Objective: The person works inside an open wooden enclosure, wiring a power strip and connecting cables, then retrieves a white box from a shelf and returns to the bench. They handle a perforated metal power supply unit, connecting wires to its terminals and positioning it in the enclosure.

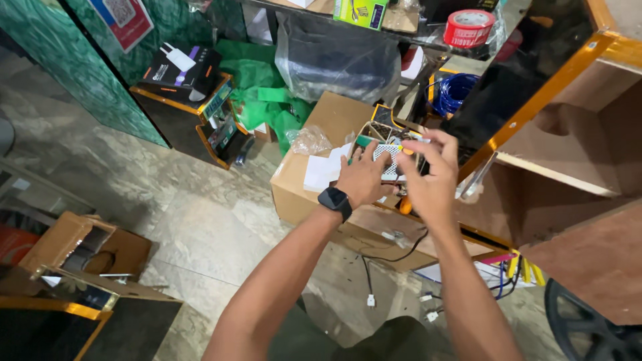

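Both hands are raised over a brown cardboard box (pixel 314 120). My left hand (pixel 363 179), with a black watch on its wrist, presses its fingers against a small perforated metal box (pixel 390 158) from the left. My right hand (pixel 428 177) grips the same metal box from the right, thumb and fingers around its top. An orange tool handle (pixel 405 206) pokes out below my right palm. A black cable (pixel 394 255) hangs down under the hands to a small white plug (pixel 370 300) near the floor.
A wooden cabinet with gold trim (pixel 568 167) stands at the right. Green plastic bags (pixel 264 93) and a small black cabinet (pixel 194 113) lie behind. A red tape roll (pixel 468 28) sits on a shelf. Open cardboard boxes (pixel 80 247) are at the left on the tiled floor.
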